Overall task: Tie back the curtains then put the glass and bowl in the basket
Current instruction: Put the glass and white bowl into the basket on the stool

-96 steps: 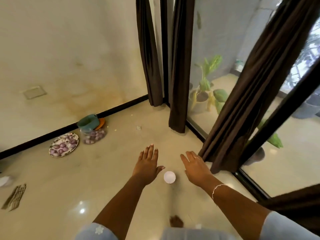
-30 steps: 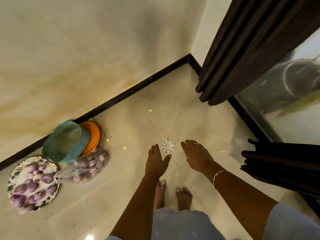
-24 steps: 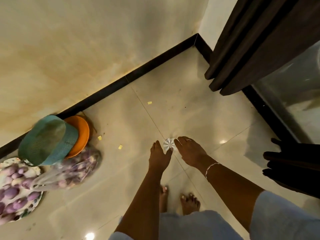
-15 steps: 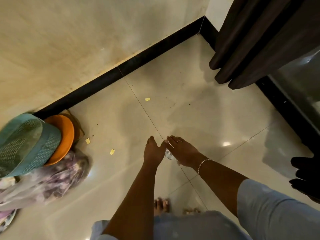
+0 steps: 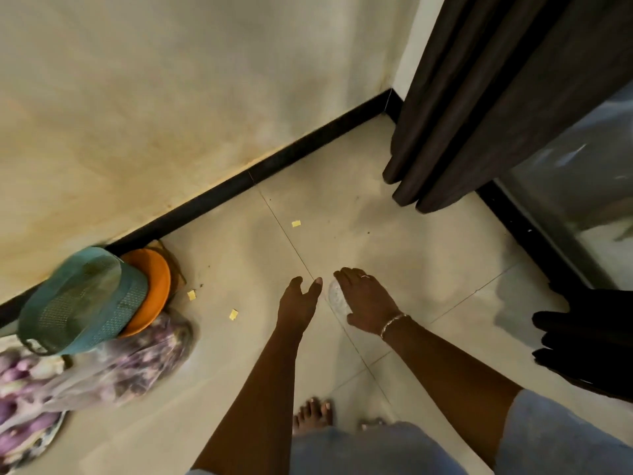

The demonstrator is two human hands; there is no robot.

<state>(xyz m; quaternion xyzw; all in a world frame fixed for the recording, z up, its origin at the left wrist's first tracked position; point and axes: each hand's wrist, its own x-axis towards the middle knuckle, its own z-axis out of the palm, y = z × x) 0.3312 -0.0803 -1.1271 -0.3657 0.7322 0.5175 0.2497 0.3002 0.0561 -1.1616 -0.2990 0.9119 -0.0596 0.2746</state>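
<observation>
Our right hand (image 5: 368,301) clasped the clear textured glass (image 5: 336,298) well right of the teal basket (image 5: 80,299), our left hand (image 5: 298,303) slack-fingered beside it, so we judged a firm, level carry toward that basket best.

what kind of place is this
Probably a room corner in a home: tiled floor, a dark curtain hanging by a floor-length window, and a basket and bowl set against the wall. The right hand holds a glass.
</observation>
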